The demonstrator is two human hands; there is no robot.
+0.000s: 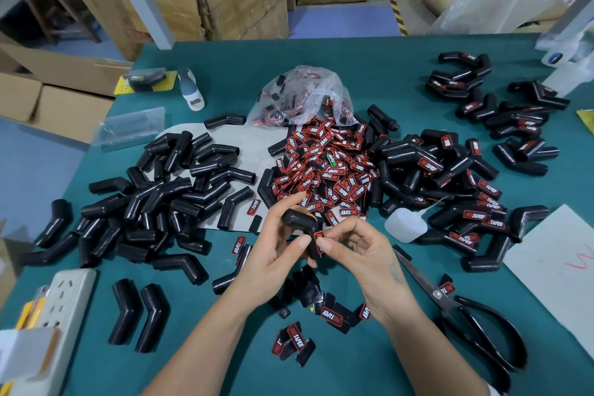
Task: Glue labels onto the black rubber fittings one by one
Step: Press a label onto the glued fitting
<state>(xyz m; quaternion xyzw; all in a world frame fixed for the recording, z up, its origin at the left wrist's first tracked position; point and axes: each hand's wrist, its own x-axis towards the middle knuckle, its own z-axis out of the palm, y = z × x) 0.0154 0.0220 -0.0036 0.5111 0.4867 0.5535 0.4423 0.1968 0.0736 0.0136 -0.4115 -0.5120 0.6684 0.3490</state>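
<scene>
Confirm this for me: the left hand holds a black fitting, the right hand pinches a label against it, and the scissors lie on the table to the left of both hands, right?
Not quite: the head view shows the scissors to the right of both hands. The rest holds: the left hand holds the black fitting, and the right hand pinches the label against it.

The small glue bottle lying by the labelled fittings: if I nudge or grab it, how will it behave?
The glue bottle lies on its side on the green mat, so it would probably roll or slide when nudged. Its translucent plastic body looks soft, likely light and squeezable, so a hard grip might push glue out. The long thin nozzle seems apt to bend or snag among the labelled fittings.
</scene>
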